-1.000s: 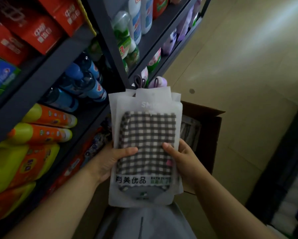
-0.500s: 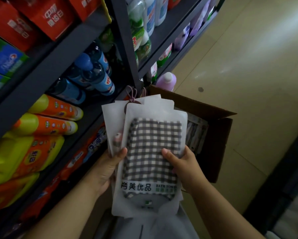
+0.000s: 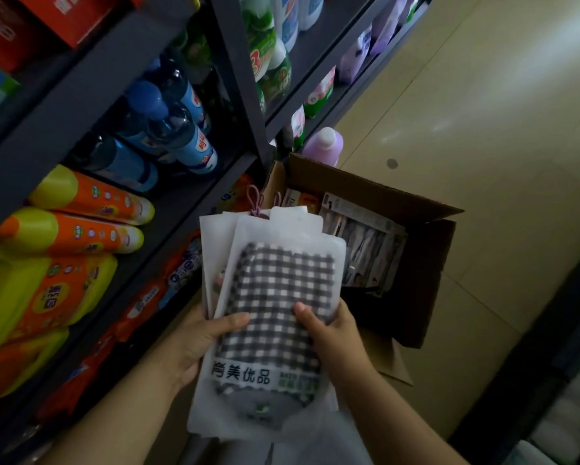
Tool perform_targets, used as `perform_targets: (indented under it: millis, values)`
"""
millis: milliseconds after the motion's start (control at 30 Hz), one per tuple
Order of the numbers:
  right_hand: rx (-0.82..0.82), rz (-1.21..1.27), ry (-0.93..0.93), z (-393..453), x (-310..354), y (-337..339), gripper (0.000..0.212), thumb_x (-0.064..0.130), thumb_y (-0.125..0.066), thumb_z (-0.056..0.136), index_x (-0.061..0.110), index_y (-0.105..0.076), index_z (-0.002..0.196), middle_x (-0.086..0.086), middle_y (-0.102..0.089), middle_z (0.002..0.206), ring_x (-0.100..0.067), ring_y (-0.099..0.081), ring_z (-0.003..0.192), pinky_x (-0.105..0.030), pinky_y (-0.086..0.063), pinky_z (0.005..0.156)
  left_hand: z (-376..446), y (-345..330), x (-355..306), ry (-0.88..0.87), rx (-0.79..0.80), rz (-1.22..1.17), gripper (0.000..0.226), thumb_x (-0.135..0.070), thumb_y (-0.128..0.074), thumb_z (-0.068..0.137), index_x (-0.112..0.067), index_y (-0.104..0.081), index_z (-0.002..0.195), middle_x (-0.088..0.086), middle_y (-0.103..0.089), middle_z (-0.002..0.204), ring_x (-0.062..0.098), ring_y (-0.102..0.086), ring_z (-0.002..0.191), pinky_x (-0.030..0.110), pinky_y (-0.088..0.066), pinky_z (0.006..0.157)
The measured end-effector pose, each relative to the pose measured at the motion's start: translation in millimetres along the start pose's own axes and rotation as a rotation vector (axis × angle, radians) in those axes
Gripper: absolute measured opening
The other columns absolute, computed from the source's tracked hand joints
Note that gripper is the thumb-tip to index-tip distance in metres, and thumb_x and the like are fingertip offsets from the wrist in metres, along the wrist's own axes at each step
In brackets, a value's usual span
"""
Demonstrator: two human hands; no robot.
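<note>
From the head camera, both hands hold a small stack of packaged towels (image 3: 275, 297) upright in front of the body, above the near edge of an open cardboard box (image 3: 426, 273). The left hand (image 3: 201, 344) grips the stack's left edge, thumb curled over the front pack of grey checked cloth. The right hand (image 3: 335, 333) grips the right edge, thumb pressed on the same pack. Behind the front pack, further white packs fan out to the left. The box sits on the floor beside a dark shelf (image 3: 80, 95) loaded with blue bottles (image 3: 181, 135) and orange detergent bottles (image 3: 90, 199)
</note>
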State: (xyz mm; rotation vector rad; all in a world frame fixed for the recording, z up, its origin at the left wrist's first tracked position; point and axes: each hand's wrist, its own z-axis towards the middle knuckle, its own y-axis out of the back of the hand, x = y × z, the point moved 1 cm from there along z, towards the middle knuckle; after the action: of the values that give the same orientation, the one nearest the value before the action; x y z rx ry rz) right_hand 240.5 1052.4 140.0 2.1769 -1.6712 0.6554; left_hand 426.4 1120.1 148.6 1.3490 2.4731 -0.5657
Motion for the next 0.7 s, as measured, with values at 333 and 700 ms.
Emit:
perform_targets:
  millis: [333, 700]
  values:
    - [-0.253, -0.623, 0.024, 99.8, -71.5, 38.5, 0.047, 0.029, -0.058, 0.094, 0.016, -0.045, 0.138, -0.003, -0.059, 0.128, -0.021, -0.059, 0.11, -0.034, -0.048, 0.093, 43.3, 79.2, 47.7, -0.086, -0.303, -0.009, 0.044, -0.007, -0.073, 0.07, -0.026, -0.065, 0.109, 0.007, -0.073, 0.106, 0.027, -0.07, 0.096, 0.046, -0.053, 0.085]
    - [-0.179, -1.007, 0.225, 253.9, -67.1, 20.0, 0.045, 0.021, -0.036, 0.103, 0.016, -0.033, 0.148, -0.013, -0.037, 0.149, -0.033, -0.044, 0.129, -0.036, -0.041, 0.096, 85.5, 110.6, 85.4, -0.171, -0.242, -0.008, 0.058, -0.025, -0.092, 0.044, -0.036, -0.07, 0.096, -0.001, -0.074, 0.099, 0.016, -0.072, 0.087, 0.025, -0.058, 0.059]
